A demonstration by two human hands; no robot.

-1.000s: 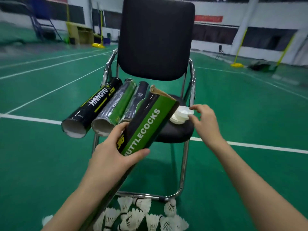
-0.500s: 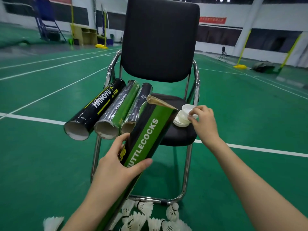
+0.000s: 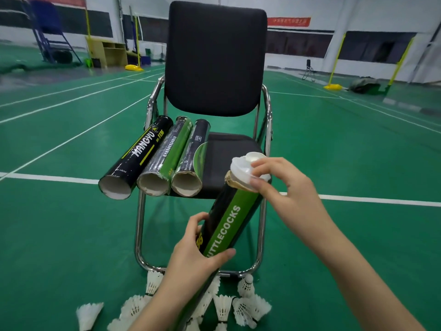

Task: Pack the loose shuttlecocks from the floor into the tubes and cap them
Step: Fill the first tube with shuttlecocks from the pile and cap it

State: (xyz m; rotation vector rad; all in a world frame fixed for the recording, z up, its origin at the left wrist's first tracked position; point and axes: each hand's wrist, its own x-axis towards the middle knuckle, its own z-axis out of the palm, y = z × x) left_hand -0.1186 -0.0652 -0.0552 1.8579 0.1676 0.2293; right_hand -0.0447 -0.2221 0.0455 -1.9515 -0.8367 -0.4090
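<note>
My left hand (image 3: pixel 191 256) grips a black-and-green shuttlecock tube (image 3: pixel 229 218) around its middle, tilted up to the right. My right hand (image 3: pixel 284 187) presses a translucent white cap (image 3: pixel 241 170) onto the tube's frayed top end. A second white cap (image 3: pixel 254 156) shows just behind it on the chair seat. Three open tubes lie side by side on the seat: a black HANGYU tube (image 3: pixel 138 156), a green-and-grey tube (image 3: pixel 167 158) and a dark tube (image 3: pixel 193 158). Several loose white shuttlecocks (image 3: pixel 245 304) lie on the floor under the chair.
The black chair (image 3: pixel 214 58) with chrome legs stands on the green court floor right in front of me. White court lines cross the floor. Yellow net posts, a wooden desk and a blue ladder stand far back by the wall.
My right hand lifted a white cap from the chair seat and brought it onto the top of the tube. My left hand swung the tube to the right, off the seat.
</note>
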